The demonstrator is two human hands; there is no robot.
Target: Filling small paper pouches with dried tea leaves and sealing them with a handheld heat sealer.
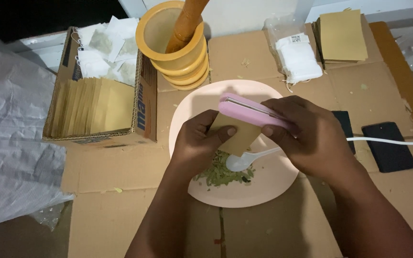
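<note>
My left hand (198, 143) holds a small brown paper pouch (237, 136) upright over a pale pink plate (273, 184). My right hand (307, 138) grips a pink handheld sealer (254, 111) clamped across the pouch's top edge. A white cord (393, 141) runs from the sealer to the right. On the plate lie a heap of dried green leaves (218, 174) and a white plastic spoon (244, 161).
A yellow mortar with a wooden pestle (178, 43) stands behind the plate. A cardboard box (99, 100) at left holds brown pouches and white filter bags. A bag of white sachets (298, 57), a stack of brown pouches (342, 36) and two dark phones (388, 145) lie right.
</note>
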